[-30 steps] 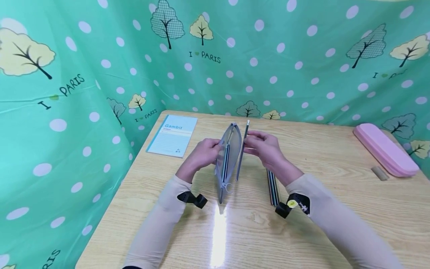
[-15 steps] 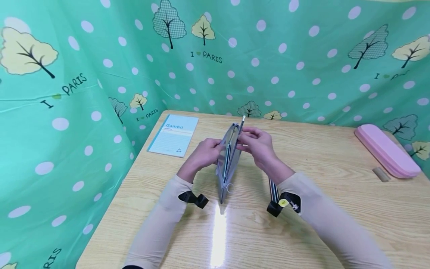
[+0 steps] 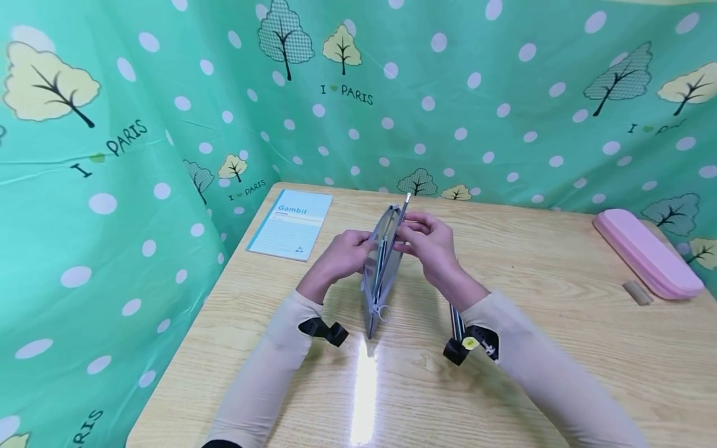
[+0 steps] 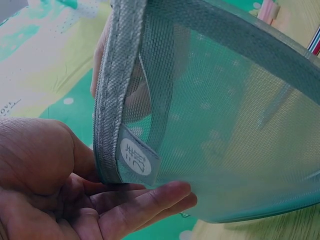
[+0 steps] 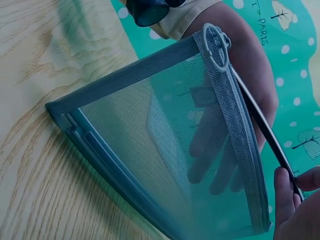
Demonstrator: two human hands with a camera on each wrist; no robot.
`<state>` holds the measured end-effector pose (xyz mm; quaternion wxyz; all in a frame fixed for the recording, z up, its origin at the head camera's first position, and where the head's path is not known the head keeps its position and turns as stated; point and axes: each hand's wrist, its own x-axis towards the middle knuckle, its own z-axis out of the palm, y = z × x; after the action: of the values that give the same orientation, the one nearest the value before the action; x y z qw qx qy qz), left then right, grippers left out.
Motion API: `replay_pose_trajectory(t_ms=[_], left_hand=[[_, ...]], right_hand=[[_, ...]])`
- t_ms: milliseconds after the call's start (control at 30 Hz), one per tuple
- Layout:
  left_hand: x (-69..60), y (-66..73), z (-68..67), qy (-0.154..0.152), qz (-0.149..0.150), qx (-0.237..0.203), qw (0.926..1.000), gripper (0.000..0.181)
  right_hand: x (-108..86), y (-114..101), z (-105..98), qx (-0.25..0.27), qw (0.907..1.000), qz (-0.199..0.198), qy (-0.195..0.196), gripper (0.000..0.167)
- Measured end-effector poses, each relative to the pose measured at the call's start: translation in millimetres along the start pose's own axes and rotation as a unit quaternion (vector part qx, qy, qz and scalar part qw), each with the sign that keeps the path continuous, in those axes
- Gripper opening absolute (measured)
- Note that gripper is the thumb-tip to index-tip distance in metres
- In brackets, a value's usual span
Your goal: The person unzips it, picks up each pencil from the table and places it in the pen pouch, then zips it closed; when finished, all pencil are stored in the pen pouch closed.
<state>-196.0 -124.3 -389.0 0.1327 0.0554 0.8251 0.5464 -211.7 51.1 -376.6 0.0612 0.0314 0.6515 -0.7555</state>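
Note:
My left hand [image 3: 344, 252] grips the side of a grey mesh zip pouch [image 3: 393, 274], its mouth open upward. In the left wrist view the fingers lie against the pouch [image 4: 210, 100] beside its sewn label [image 4: 137, 157]. My right hand [image 3: 431, 246] pinches a dark pencil [image 3: 405, 208] near its white-tipped upper end. The pencil [image 5: 262, 122] slants down into the pouch mouth in the right wrist view. Dark pencils [image 5: 110, 165] lie along the bottom of the pouch. More pencils [image 3: 457, 320] lie on the table, partly hidden under my right wrist.
A light-blue notebook [image 3: 291, 224] lies at the table's back left. On the right are a pink pencil case [image 3: 646, 252] and a small grey-brown block [image 3: 637, 293]. A green patterned curtain [image 3: 476, 124] hangs behind the wooden table [image 3: 532, 267].
My right hand has moved left, bringing the pencil from beside the pouch into its mouth. The left hand keeps its hold on the pouch. Little differs over the last half second.

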Motion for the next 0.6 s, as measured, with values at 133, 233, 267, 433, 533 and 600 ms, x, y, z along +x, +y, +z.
replay_pose_trajectory(t_ms=[133,233,267,433,533,600], left_hand=[[0.0,-1.9,0.0,0.005,0.007,0.008,0.9999,0.039],[-0.1,-3.0,-0.3,0.009,0.012,0.01,0.9998,0.039],[-0.2,-2.9,-0.2,0.01,0.013,0.01,0.9998,0.039],[0.3,-2.8,0.6,0.003,0.01,-0.006,0.9999,0.038],[0.3,-2.2,1.0,-0.002,0.01,-0.003,0.9999,0.038],[0.7,-2.4,1.4,-0.004,0.009,-0.001,0.9999,0.038]], right_hand=[[-1.2,2.2,0.8,-0.001,0.9999,-0.01,-0.003,0.036],[-3.0,2.4,1.4,-0.007,0.9998,-0.016,-0.005,0.034],[-3.5,2.4,1.2,-0.01,0.9998,-0.017,-0.005,0.033],[-7.0,0.6,-5.3,-0.02,0.9994,-0.027,-0.009,0.032],[-7.6,-2.9,-15.9,-0.025,0.9992,-0.028,-0.014,0.029],[-6.3,-6.1,-26.9,-0.034,0.999,-0.023,-0.016,0.026]])
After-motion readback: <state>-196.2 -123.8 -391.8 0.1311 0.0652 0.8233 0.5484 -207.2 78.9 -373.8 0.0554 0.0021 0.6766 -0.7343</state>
